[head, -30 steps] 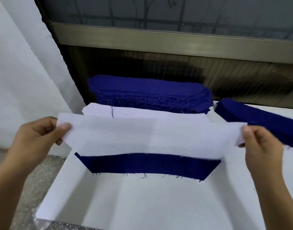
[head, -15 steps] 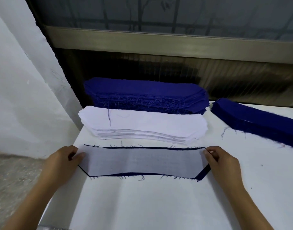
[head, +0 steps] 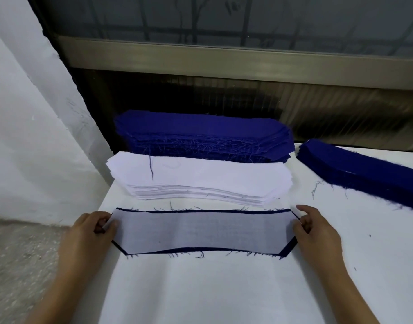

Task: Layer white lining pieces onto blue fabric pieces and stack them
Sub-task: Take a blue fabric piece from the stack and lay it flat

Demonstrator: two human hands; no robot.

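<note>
At table [head: 200, 288] centre, one white lining piece [head: 200, 232] lies flat on a blue fabric piece [head: 288, 250], with a blue margin showing along the near and 3 o'clock edges. The left hand [head: 88, 232], at 9 o'clock, pinches the lining's end between thumb and curled fingers. The right hand [head: 317, 230], at 3 o'clock, fingers curled, appears to pinch the opposite end. A white lining stack [head: 200, 178] sits at 12 o'clock, a blue stack [head: 200, 134] just beyond it.

My left hand [head: 91, 232] and my right hand [head: 317, 231] are bare, with slim fingers [head: 303, 227]. Both my forearms [head: 67, 288] are bare too, uncovered from wrist to the bottom edge of the view.
</note>
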